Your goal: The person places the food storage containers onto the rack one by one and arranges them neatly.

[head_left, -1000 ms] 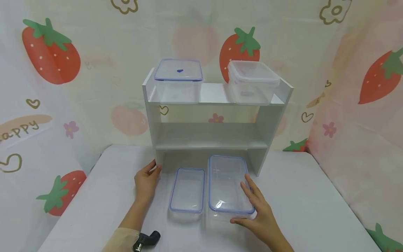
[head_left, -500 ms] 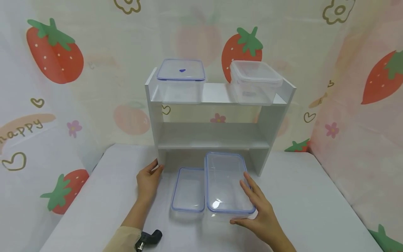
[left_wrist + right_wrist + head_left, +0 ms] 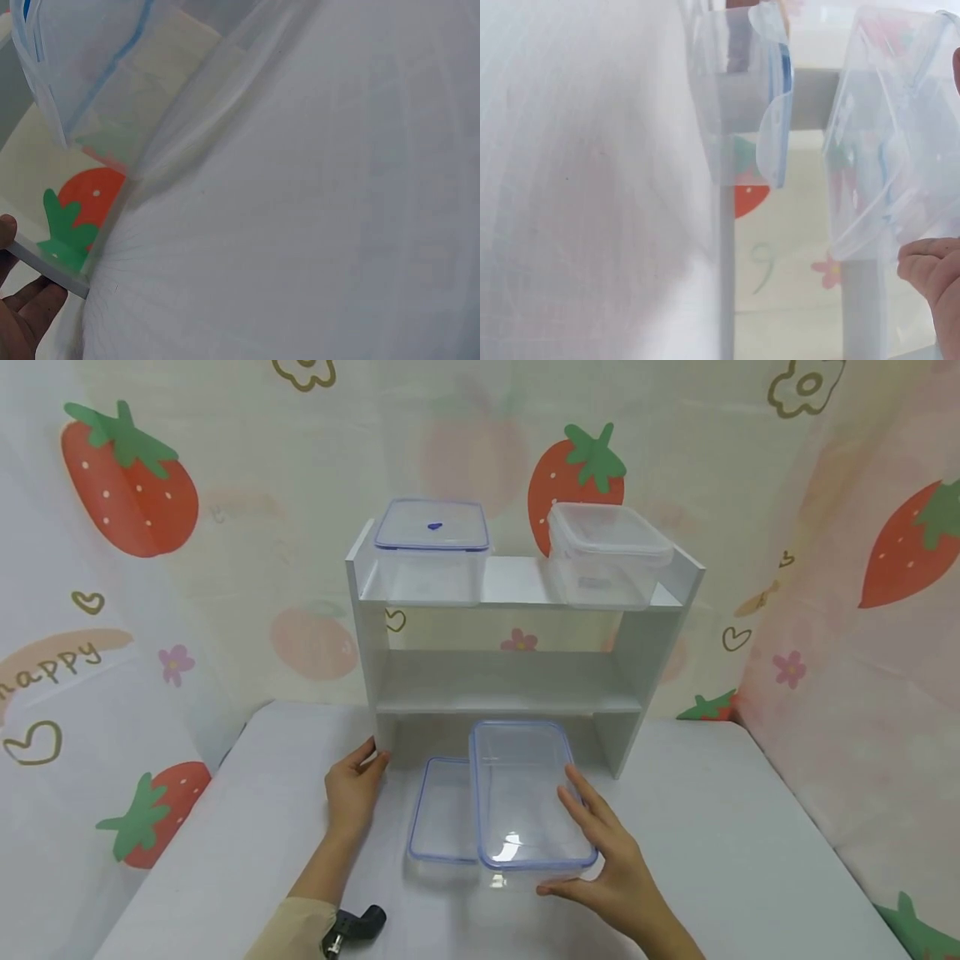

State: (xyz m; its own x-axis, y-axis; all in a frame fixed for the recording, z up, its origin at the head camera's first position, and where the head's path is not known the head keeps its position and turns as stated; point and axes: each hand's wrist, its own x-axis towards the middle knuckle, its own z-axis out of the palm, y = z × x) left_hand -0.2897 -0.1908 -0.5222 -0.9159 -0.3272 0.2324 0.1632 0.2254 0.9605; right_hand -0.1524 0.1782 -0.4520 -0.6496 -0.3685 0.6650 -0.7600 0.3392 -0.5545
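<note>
My right hand [image 3: 611, 868] grips a clear lidded food container [image 3: 525, 802] with a blue-edged lid, thumb at its near side and fingers along the right. In the right wrist view this container [image 3: 892, 142] is held up off the table. It overlaps the right part of a smaller clear food container [image 3: 442, 814], which sits on the table, also with a blue rim. My left hand [image 3: 352, 793] pinches the front edge of the left side panel of a white shelf [image 3: 510, 683]; the left wrist view shows the thumb and fingers on either side of the panel edge [image 3: 51, 271].
On the shelf's top level stand a blue-lidded container [image 3: 431, 568] at left and a clear-lidded one [image 3: 607, 564] at right. The middle level is bare. White cloth covers the table [image 3: 697, 843]; a strawberry-print backdrop [image 3: 285, 510] hangs behind.
My right hand has lifted the larger container and moved it left, so it now overlaps the smaller one. My left hand keeps its place on the shelf panel. The head view shifted slightly.
</note>
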